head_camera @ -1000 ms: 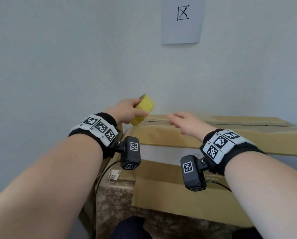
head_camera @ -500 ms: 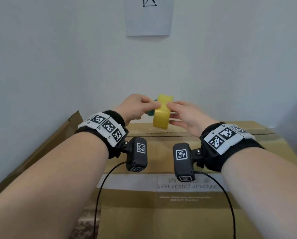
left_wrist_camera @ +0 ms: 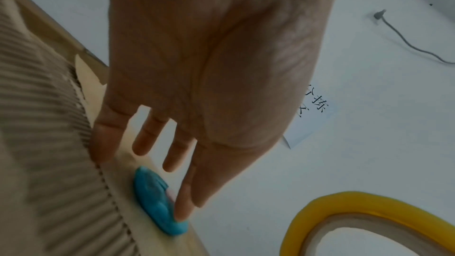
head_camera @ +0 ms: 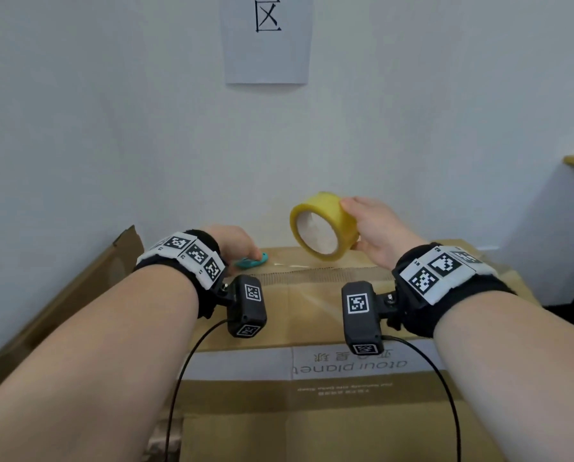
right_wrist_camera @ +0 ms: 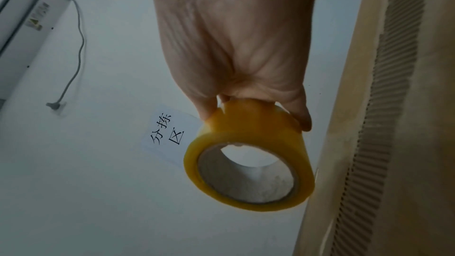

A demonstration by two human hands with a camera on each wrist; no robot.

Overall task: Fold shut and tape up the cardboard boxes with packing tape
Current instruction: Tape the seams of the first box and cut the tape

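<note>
— Holding anything, are the hands?

— The right hand is gripping the yellow roll of packing tape, fingers and thumb curled round its outer rim. It is keeping the roll in the air above the far part of the cardboard box, with the open core facing us and tilting a bit to the left.

— And the other one?

— The left hand is lying low over the box top, fingers fairly straight and slightly spread. From the wrist view one fingertip is touching a small blue cutter that is lying flat on the cardboard near the far edge. It is not wrapping round it.

— So the hands are apart?

— Well apart, yes. The roll is sitting off to the right of the cutter and higher up.

— How is the box looking?

— Its top flaps are lying down flat, and a strip of exposed corrugation is running across the top just this side of the cutter. A white label with upside-down printing is showing on the near part. I cannot tell from here whether any fresh tape is sitting along the seam.

— Anything round about?

— A sheet of paper with black characters is hanging on the white wall behind the box, and a loose piece of cardboard is leaning at the left.
</note>
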